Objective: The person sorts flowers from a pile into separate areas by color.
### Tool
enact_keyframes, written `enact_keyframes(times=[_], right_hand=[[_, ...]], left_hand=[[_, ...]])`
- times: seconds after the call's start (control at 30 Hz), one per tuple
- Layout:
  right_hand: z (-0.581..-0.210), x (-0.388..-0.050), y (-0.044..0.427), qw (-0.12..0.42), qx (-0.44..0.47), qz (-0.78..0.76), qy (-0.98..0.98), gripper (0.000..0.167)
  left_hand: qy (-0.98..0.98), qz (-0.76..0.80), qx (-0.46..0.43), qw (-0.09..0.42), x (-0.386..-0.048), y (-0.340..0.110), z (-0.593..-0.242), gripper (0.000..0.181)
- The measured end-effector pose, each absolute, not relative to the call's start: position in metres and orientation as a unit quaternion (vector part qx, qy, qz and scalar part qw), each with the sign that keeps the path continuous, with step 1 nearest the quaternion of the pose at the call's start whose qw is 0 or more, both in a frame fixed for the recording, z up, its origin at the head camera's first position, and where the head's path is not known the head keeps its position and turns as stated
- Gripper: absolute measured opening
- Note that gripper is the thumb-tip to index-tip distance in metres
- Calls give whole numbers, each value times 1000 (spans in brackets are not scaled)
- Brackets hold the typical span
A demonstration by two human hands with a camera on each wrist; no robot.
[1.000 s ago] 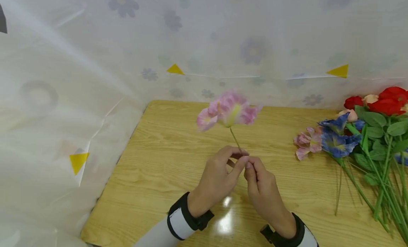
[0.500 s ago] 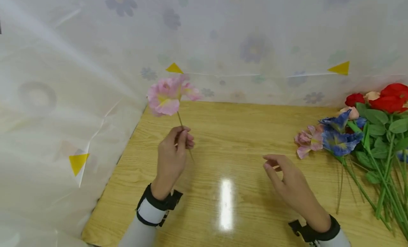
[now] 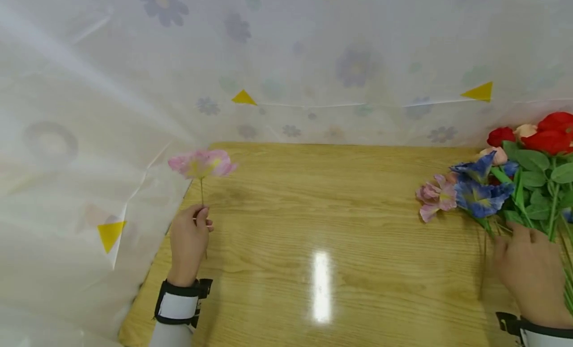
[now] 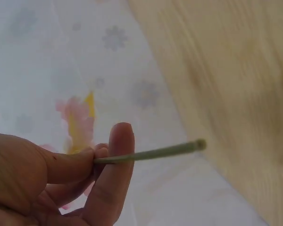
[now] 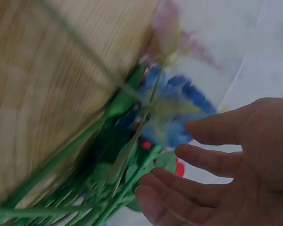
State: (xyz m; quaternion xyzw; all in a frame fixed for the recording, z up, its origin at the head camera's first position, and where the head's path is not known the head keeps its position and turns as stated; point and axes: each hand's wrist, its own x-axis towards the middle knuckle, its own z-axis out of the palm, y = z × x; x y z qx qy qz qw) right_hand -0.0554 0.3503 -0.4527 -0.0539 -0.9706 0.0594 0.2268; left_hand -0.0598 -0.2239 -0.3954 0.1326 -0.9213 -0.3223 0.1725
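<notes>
Between thumb and fingers, my left hand [image 3: 190,245] pinches the thin stem of a pink artificial flower [image 3: 202,164] with yellow centres. The bloom stands upright above the hand, over the far left part of the table. In the left wrist view the green stem [image 4: 165,151] sticks out past the fingers. At the right, my right hand [image 3: 530,272] is over the stems of a flower pile, fingers extended and apart in the right wrist view. Closest to it are a blue flower [image 3: 481,195] and a pale pink flower [image 3: 436,195]. No stem shows between its fingers.
Red flowers [image 3: 552,133] and green leaves [image 3: 532,180] lie at the back of the pile. A wooden table [image 3: 340,203] spans the middle. White flower-printed sheeting [image 3: 313,53] with yellow triangles [image 3: 479,92] borders the back and left.
The two hands have parted. My left hand has carried the pink flower left, away from the right hand. My right hand has let go of the stem and moved right to the pile.
</notes>
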Motion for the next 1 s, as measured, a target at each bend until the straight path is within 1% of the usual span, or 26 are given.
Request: enact_keyframes(times=[0.07,0.13,0.2,0.3,0.37,0.47,0.57,0.77,1.0], right_hand=[[-457,-54,356,245,-67,43,-966,33],[-460,-54,359,259,-58,45,-963,34],[-461,-57,360,251,-41,62,-965,34],[-459,-64,362,248,7,80,-966,31],[-458,-68,365,246,33,80,-965,28],[-459,-73,366,233,39,76,-969,28],[-461,-76,367,219,34,65,-973,30],[-459,-82,367,148,-11,54,-987,33],[-468,-85,366,141,-20,51,-988,33]], left_hand=[[-929,-294,153,163,-60,-236,-403,25],[-937,-260,182,146,-59,-247,-410,26],[-942,-232,210,125,-60,-256,-416,26],[-944,-204,243,88,-61,-264,-422,26],[-947,-195,247,70,-63,-266,-427,25],[-950,-189,243,53,-66,-266,-433,26],[-951,-189,237,57,-69,-267,-437,26],[-954,-200,202,90,-75,-269,-442,21],[-949,-217,208,94,-73,-270,-447,19]])
